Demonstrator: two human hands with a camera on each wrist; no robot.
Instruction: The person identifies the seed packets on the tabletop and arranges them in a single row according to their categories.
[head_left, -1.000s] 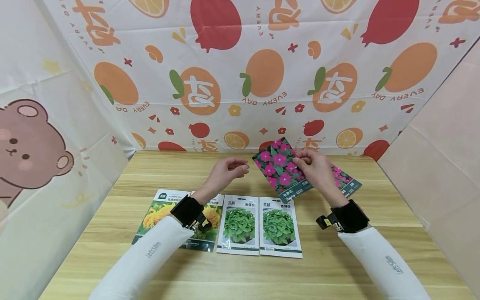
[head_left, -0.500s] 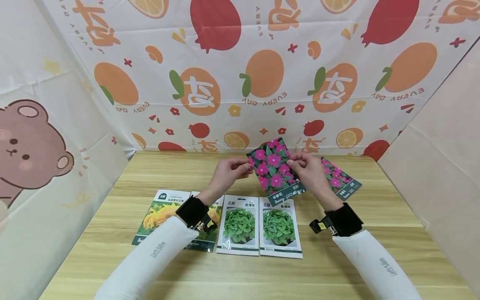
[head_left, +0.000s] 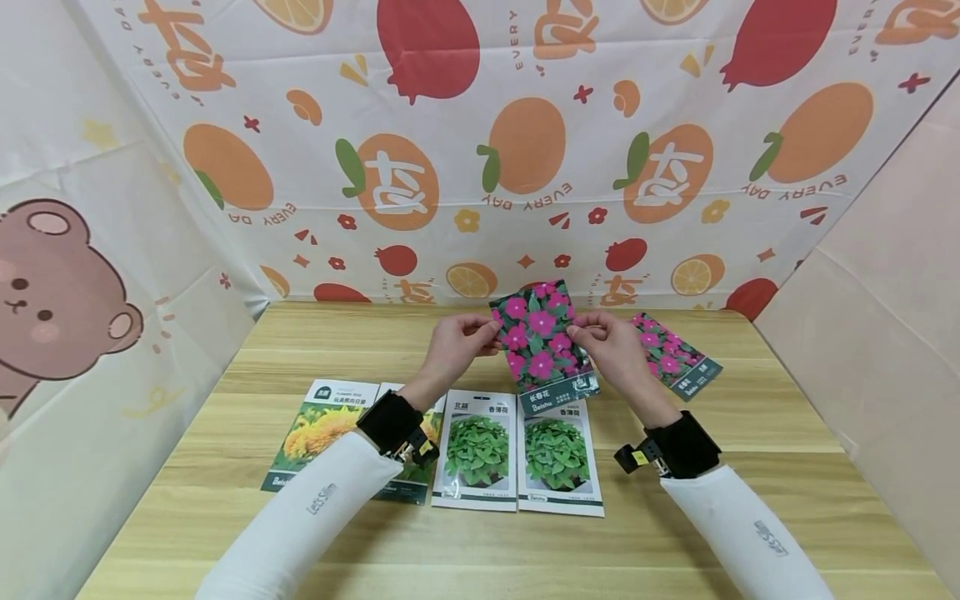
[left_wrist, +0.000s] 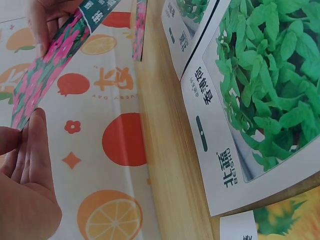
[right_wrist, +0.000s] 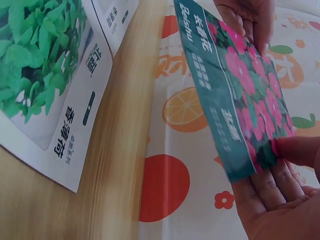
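A: Going from the left, what is lying on the counter (head_left: 225,508)?

B: Two packets with yellow flowers (head_left: 322,433) are lying side by side, partly under the left sleeve. Just right of them, two packets with green leaves (head_left: 478,450) are lying flat, edges touching.

A: And the hands?

B: The left hand (head_left: 453,343) is pinching the left edge of a pink flower packet (head_left: 542,343) between thumb and fingers (left_wrist: 35,150). The right hand (head_left: 609,348) is pinching its right edge, thumb on the front and fingers (right_wrist: 272,187) behind.

A: Where is that packet sitting?

B: It is hanging in the air above the far ends of the green-leaf packets, tilted slightly. It is showing bright pink blooms on dark green leaves, with a dark teal band of white lettering along its near edge.

A: Anything further right?

B: A second pink flower packet (head_left: 675,358) is lying flat on the counter, near the right hand.
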